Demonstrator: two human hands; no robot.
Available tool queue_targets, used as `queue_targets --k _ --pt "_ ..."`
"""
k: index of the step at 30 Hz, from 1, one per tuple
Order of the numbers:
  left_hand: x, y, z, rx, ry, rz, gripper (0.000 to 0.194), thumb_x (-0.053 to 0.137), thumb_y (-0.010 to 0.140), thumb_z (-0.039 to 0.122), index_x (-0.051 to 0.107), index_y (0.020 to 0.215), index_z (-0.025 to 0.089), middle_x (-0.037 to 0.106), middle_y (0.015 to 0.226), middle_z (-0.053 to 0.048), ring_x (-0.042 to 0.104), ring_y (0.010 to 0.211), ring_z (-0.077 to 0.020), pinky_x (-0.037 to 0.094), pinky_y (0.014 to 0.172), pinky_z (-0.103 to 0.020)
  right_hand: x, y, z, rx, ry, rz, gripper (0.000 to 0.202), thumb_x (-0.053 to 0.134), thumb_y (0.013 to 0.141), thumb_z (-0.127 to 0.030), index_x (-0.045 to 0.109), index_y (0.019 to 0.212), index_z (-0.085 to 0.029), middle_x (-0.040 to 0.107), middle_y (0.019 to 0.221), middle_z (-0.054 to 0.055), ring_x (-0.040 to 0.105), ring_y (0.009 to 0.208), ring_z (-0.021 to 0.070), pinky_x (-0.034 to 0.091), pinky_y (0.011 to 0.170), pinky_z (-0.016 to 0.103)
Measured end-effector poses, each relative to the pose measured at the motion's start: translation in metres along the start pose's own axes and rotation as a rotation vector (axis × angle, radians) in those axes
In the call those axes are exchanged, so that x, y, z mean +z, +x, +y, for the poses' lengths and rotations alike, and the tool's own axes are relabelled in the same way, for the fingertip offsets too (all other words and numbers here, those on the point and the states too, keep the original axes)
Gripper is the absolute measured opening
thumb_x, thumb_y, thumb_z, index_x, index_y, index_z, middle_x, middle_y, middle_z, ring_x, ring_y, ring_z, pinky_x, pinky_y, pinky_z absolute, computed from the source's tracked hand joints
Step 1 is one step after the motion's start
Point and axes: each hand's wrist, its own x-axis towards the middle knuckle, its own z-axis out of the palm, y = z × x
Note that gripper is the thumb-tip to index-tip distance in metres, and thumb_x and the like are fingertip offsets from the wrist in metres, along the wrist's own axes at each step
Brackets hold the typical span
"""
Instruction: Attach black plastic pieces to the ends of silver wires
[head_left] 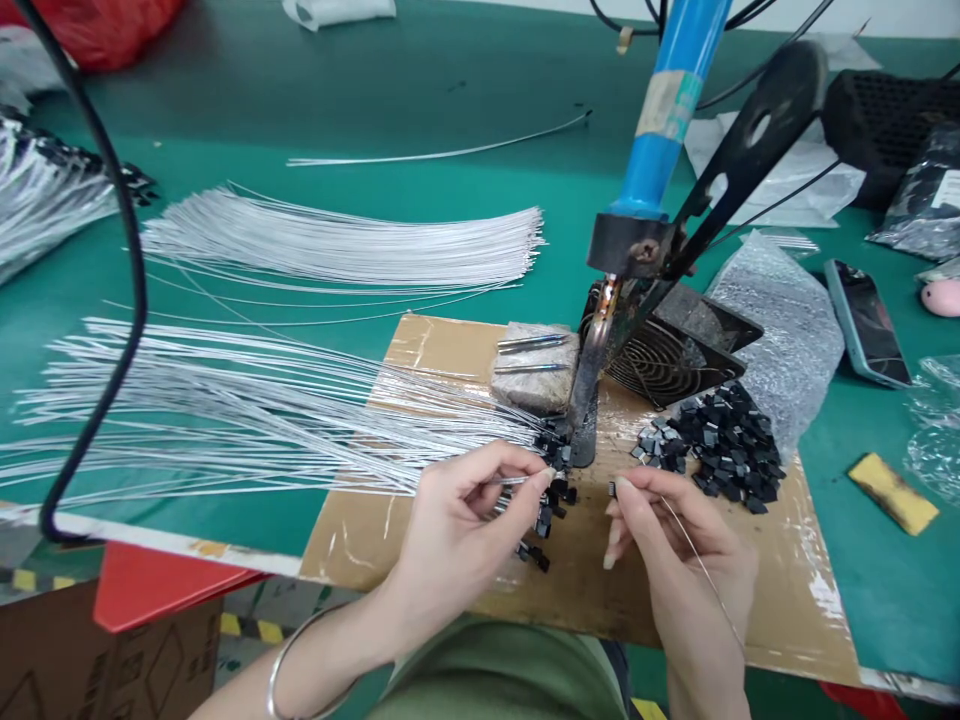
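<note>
My left hand [469,520] is closed in a pinch on the end of a white wire, in front of the soldering iron. Black connectors [553,500] on wire ends lie just beside those fingertips. My right hand [686,550] is pinched around a small black connector [612,489], and a thin strand of solder wire [705,570] runs across its palm. Between and above both hands, a blue-handled soldering iron [652,150] points tip-down, held in a black bracket [750,150]. Loose white wires [225,400] stretch left from the connectors.
Cardboard [360,540] covers the green table's [420,60] front. Right of the iron are a small fan [660,360], a pile of black connectors [739,440], a phone [866,320] and a yellow sponge [892,493]. A wire bundle [345,240] lies behind; a black cable [124,200] arches at left.
</note>
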Motion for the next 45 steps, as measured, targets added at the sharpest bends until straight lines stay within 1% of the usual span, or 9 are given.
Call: queue_targets --k 4,9,14,20,31,35,38,42,45 --pt "0.0 0.001 0.001 -0.041 -0.001 0.004 0.012 0.07 0.085 0.019 0.074 0.075 0.016 0.059 0.057 0.003 0.029 0.046 -0.0068 0.021 0.042 -0.021 0.004 0.001 0.0 0.033 0.036 -0.046 0.009 0.082 0.09 -0.032 0.081 0.089 -0.023 0.073 0.065 -0.001 0.065 0.046 0.0091 0.057 0.043 0.016" --pt "-0.001 0.002 0.001 -0.113 -0.041 -0.018 0.013 0.071 0.084 0.024 0.075 0.075 0.015 0.07 0.064 -0.003 0.049 0.05 -0.0099 0.037 0.046 -0.02 0.01 -0.001 -0.004 0.073 0.072 -0.047 0.012 0.083 0.088 -0.033 0.081 0.087 -0.022 0.074 0.065 0.0 0.065 0.048 0.0103 0.059 0.045 0.018" --pt "-0.005 0.004 0.005 -0.139 -0.05 -0.066 0.013 0.072 0.083 0.023 0.074 0.074 0.015 0.072 0.065 -0.005 0.057 0.051 -0.0117 0.04 0.046 -0.02 0.019 -0.005 -0.012 0.207 0.107 -0.009 0.015 0.084 0.086 -0.036 0.08 0.085 -0.022 0.073 0.065 -0.001 0.064 0.05 0.01 0.06 0.048 0.019" --pt "-0.006 0.009 0.015 -0.144 -0.2 -0.164 0.01 0.071 0.084 0.016 0.073 0.073 0.016 0.079 0.076 -0.006 0.069 0.066 -0.0146 0.052 0.057 -0.02 0.023 -0.004 -0.011 0.206 0.128 -0.102 0.015 0.083 0.087 -0.037 0.08 0.083 -0.023 0.071 0.063 -0.003 0.062 0.047 0.0092 0.058 0.043 0.018" --pt "-0.006 0.01 0.013 -0.164 -0.243 -0.203 0.013 0.071 0.085 0.017 0.072 0.073 0.016 0.077 0.077 -0.006 0.069 0.068 -0.0137 0.052 0.062 -0.02 0.019 -0.001 -0.005 0.202 0.182 -0.174 0.013 0.083 0.088 -0.035 0.082 0.085 -0.022 0.07 0.062 -0.002 0.061 0.045 0.0084 0.055 0.04 0.016" --pt "-0.005 0.01 0.014 -0.159 -0.222 -0.201 0.013 0.07 0.085 0.016 0.071 0.072 0.016 0.077 0.077 -0.005 0.068 0.069 -0.0139 0.051 0.062 -0.02 0.022 -0.005 -0.009 0.244 0.136 -0.104 0.016 0.084 0.086 -0.037 0.081 0.083 -0.022 0.067 0.062 -0.002 0.058 0.046 0.0089 0.051 0.041 0.018" --pt "-0.004 0.011 0.014 -0.151 -0.203 -0.191 0.013 0.07 0.084 0.016 0.071 0.072 0.016 0.077 0.077 -0.005 0.066 0.067 -0.0133 0.049 0.059 -0.02 0.021 -0.008 -0.007 0.13 -0.023 -0.042 0.02 0.075 0.094 -0.041 0.081 0.087 -0.024 0.058 0.06 -0.004 0.049 0.048 0.0081 0.043 0.045 0.02" --pt "-0.002 0.012 0.013 -0.153 -0.162 -0.157 0.012 0.07 0.084 0.018 0.07 0.072 0.016 0.077 0.079 -0.005 0.064 0.066 -0.0127 0.047 0.059 -0.021 0.014 -0.01 0.002 -0.137 -0.124 -0.08 0.04 0.045 0.11 -0.044 0.08 0.115 -0.027 0.052 0.072 -0.001 0.048 0.058 0.0118 0.04 0.051 0.026" --pt "-0.001 0.014 0.013 -0.17 -0.123 -0.151 0.012 0.069 0.084 0.02 0.068 0.072 0.017 0.077 0.08 -0.005 0.062 0.064 -0.0129 0.044 0.057 -0.023 0.01 -0.012 0.005 -0.141 -0.142 -0.091 0.035 0.041 0.111 -0.039 0.067 0.131 -0.028 0.058 0.075 -0.003 0.046 0.054 0.0111 0.037 0.049 0.025"
